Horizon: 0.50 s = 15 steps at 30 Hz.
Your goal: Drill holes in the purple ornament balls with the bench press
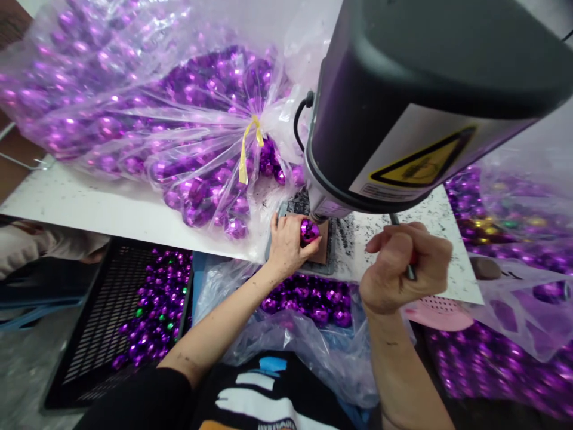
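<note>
My left hand [289, 245] is closed around the side of a shiny purple faceted ball [309, 232]. The ball sits over a brown block [319, 254] on the machine's base, just below the drill press's chuck [319, 217]. My right hand [405, 263] is wrapped around the drill press's lever handle [410, 272], to the right of the black motor housing [385, 113]. A yellow warning label [423, 161] is on the housing. Whether the bit touches the ball is hidden.
A large clear bag [111, 119] of purple balls, tied with yellow ribbon [244, 155], covers the white table's [111, 203] left. Black crate [98, 316] with balls stands lower left. Loose balls [313, 298] lie in plastic before me. A pink basket [441, 313] and more bags are right.
</note>
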Motion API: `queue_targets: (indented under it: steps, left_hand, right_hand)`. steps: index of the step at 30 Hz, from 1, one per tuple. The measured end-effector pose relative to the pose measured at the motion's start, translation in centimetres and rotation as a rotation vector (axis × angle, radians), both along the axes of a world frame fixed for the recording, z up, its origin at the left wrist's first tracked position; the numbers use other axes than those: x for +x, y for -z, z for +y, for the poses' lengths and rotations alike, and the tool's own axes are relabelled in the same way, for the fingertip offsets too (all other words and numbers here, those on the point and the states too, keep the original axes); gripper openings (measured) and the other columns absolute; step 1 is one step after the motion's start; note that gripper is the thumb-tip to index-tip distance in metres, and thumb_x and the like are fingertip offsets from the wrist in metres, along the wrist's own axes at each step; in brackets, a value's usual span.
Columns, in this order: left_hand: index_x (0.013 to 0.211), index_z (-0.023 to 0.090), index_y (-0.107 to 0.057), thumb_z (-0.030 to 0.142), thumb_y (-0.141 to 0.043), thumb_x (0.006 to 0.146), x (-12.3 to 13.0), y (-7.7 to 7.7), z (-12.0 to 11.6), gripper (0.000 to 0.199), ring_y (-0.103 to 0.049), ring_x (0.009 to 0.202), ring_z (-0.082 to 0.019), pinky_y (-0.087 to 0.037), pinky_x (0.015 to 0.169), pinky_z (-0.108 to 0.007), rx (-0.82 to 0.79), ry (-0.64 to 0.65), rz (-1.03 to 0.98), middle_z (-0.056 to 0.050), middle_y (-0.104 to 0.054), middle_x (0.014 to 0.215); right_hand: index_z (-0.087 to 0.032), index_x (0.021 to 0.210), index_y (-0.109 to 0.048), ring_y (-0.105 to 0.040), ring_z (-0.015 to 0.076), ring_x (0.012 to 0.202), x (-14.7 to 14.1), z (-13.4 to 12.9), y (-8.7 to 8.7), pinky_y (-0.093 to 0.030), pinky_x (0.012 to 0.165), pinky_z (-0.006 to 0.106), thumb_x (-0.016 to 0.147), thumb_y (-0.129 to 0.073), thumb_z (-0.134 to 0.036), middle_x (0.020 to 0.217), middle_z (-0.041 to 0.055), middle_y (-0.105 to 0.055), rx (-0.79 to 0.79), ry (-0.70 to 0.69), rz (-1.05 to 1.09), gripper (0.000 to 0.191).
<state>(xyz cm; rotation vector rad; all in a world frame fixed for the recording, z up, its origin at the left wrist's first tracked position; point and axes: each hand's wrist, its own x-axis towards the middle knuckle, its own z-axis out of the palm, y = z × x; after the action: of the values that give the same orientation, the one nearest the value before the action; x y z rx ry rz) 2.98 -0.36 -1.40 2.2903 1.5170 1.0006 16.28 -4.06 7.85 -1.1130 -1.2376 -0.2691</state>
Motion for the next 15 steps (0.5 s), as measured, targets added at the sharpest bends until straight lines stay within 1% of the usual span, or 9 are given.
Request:
queue_targets:
  steps: [5,7,13,15]
  left_hand:
    - [0.11,0.02,-0.053,0.039,-0.072,0.084,0.0,0.0,0.0,0.038,-0.06,0.105,-0.027,-0.028,0.118,-0.054,-0.001,0.002,0.004,-0.007,-0.066,0.105]
    - [0.11,0.019,-0.053,0.039,-0.072,0.084,0.0,-0.1,0.0,0.038,-0.06,0.104,-0.027,-0.028,0.118,-0.054,0.003,0.003,0.0,-0.007,-0.066,0.103]
    - [0.112,0.02,-0.052,0.042,-0.07,0.085,0.0,0.0,0.0,0.039,-0.059,0.106,-0.027,-0.028,0.118,-0.054,-0.001,-0.004,0.008,-0.007,-0.065,0.104]
    - [0.112,0.019,-0.053,0.042,-0.07,0.085,0.0,0.0,-0.1,0.039,-0.059,0.106,-0.027,-0.028,0.118,-0.053,0.001,-0.004,0.008,-0.008,-0.065,0.104]
  right_hand:
    - [-0.02,0.095,-0.059,-0.047,0.0052,0.053,0.3,0.0,0.7,-0.035,0.052,0.024,0.088,-0.052,-0.021,0.063,-0.0021,-0.046,0.015,-0.009,-0.039,0.01]
    - [-0.021,0.097,-0.059,-0.047,0.0054,0.055,0.5,0.1,1.2,-0.035,0.053,0.025,0.088,-0.051,-0.021,0.064,-0.0016,-0.047,0.028,-0.009,-0.059,0.012]
    - [-0.02,0.106,-0.059,-0.051,0.0045,0.06,1.4,0.8,3.8,-0.04,0.057,0.022,0.086,-0.052,-0.017,0.067,-0.0025,-0.052,0.054,-0.027,-0.128,0.021]
    - [-0.021,0.103,-0.06,-0.052,0.0046,0.06,1.3,0.8,4.1,-0.041,0.057,0.02,0.086,-0.053,-0.019,0.067,-0.0027,-0.053,0.066,-0.04,-0.137,0.019]
